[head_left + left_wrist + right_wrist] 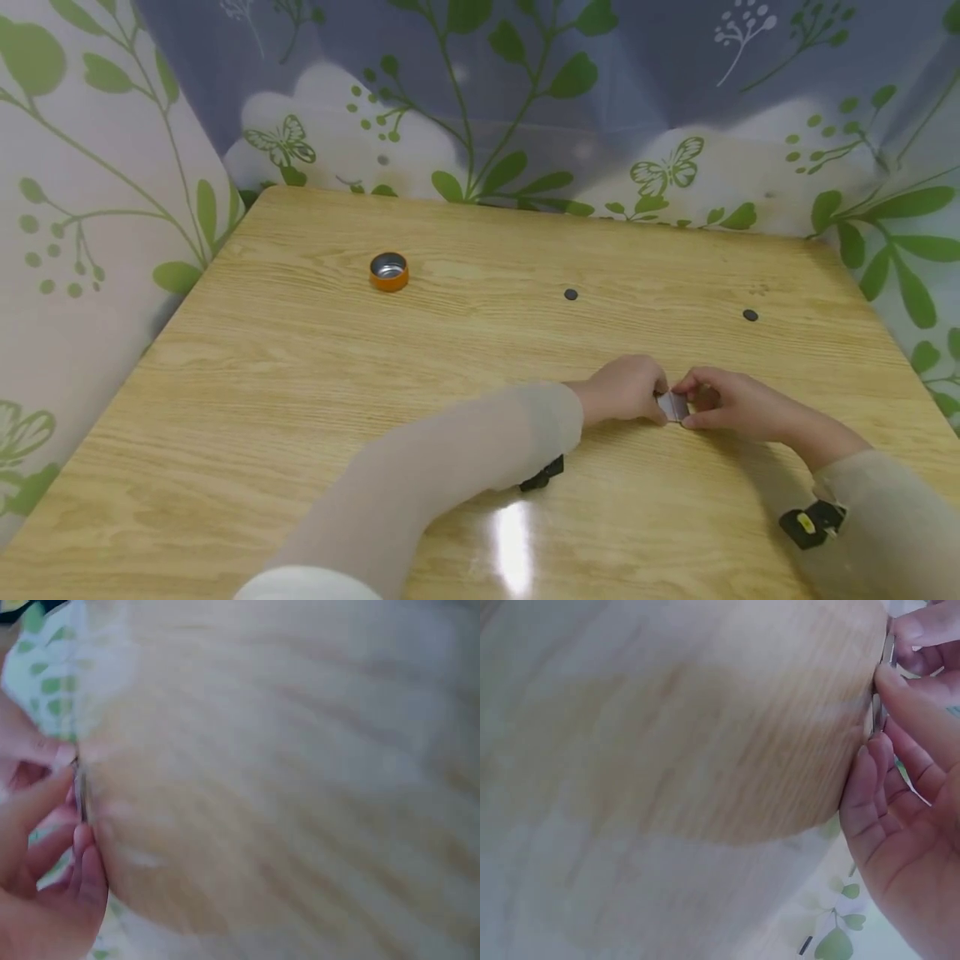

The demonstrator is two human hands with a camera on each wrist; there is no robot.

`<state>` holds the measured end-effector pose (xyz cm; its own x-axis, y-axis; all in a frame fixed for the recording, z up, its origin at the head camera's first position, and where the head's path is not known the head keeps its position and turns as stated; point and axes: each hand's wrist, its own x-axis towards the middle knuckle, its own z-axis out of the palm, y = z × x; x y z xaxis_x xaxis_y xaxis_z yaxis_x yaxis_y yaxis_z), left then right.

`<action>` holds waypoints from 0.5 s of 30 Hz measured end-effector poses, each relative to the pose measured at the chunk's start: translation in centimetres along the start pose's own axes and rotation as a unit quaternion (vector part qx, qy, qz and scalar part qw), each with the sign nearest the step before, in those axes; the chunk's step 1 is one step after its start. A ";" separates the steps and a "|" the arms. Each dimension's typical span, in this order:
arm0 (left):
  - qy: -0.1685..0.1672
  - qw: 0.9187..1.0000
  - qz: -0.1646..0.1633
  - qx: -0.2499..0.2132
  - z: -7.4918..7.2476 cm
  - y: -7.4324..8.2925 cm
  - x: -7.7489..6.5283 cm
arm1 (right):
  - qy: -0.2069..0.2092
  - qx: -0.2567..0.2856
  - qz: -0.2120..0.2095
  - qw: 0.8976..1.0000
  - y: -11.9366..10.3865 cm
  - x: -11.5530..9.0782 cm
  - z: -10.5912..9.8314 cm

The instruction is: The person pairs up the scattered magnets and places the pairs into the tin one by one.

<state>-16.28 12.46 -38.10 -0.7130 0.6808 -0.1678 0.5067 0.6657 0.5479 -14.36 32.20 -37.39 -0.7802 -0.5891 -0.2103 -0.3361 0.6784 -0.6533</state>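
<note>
Head view: left fingers (654, 407) and right fingers (707, 418) pinch a grey piece (672, 407).

Head view: fingers of the left-hand grip (626, 388) and right-hand grip (740, 407) hide the sides of the small grey piece (672, 406); whether its centre line is a fold or a joint cannot be told. Surface detail on both dark discs (571, 294) is too small to tell. The lower edge crops the left sleeve (465, 446), the right sleeve (892, 500) and the table (300, 358). Left wrist view: blurred; the left edge crops both grips. Right wrist view: the right edge crops both grips — a dark object (805, 945) near the bottom is too small to identify.
</note>
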 end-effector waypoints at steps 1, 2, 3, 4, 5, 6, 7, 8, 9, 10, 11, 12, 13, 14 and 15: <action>-0.010 1.000 0.004 -0.026 -0.1 -0.4 0.1 | -0.001 0.005 0.004 1.000 0.1 0.0 0.0; -0.019 0.999 0.006 -0.050 -0.2 -0.8 0.1 | 0.001 0.008 0.009 1.000 0.2 0.1 0.0; -0.027 0.996 0.007 -0.079 -0.3 -1.1 0.1 | 0.002 0.011 0.014 1.000 0.2 0.1 0.0; -0.035 0.993 0.002 -0.110 -0.4 -1.4 0.0 | 0.003 0.014 0.019 1.000 0.3 0.1 0.0; -0.039 0.990 -0.004 -0.138 -0.5 -1.7 -0.1 | 0.003 0.016 0.025 1.000 0.3 0.1 0.0; -0.041 0.986 -0.007 -0.160 -0.6 -1.9 -0.3 | 0.003 0.016 0.031 0.999 0.3 0.2 0.0; -0.043 0.982 -0.010 -0.181 -0.7 -2.1 -0.6 | 0.003 0.015 0.035 0.999 0.2 0.2 0.0; -0.044 0.980 -0.010 -0.195 -0.8 -2.4 -0.8 | 0.001 0.013 0.038 0.999 0.2 0.1 0.0; -0.044 0.977 -0.012 -0.208 -0.9 -2.6 -1.1 | 0.000 0.012 0.040 0.999 0.1 0.1 -0.1; -0.044 0.975 -0.016 -0.219 -0.9 -2.9 -1.4 | -0.002 0.009 0.041 0.999 0.0 0.1 0.0; -0.043 0.972 -0.016 -0.230 -1.1 -3.2 -1.7 | -0.003 0.007 0.040 0.999 0.0 0.1 0.0; -0.043 0.968 -0.020 -0.245 -1.3 -3.4 -2.1 | -0.004 0.006 0.039 0.999 -0.1 0.1 0.0; -0.043 0.964 -0.024 -0.260 -1.6 -3.7 -2.4 | -0.005 0.004 0.037 0.999 -0.1 0.1 0.0; -0.041 0.960 -0.028 -0.276 -1.9 -4.0 -2.8 | -0.004 0.002 0.036 0.999 -0.2 0.1 0.0; -0.039 0.954 -0.033 -0.294 -2.2 -4.2 -3.2 | -0.003 0.001 0.035 0.999 -0.2 0.1 0.0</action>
<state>-17.21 6.79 -38.05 -0.6836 0.6799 -0.2652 0.0860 0.4359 0.8959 -14.38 32.00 -37.32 -0.7984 -0.5429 -0.2604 -0.2800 0.7177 -0.6376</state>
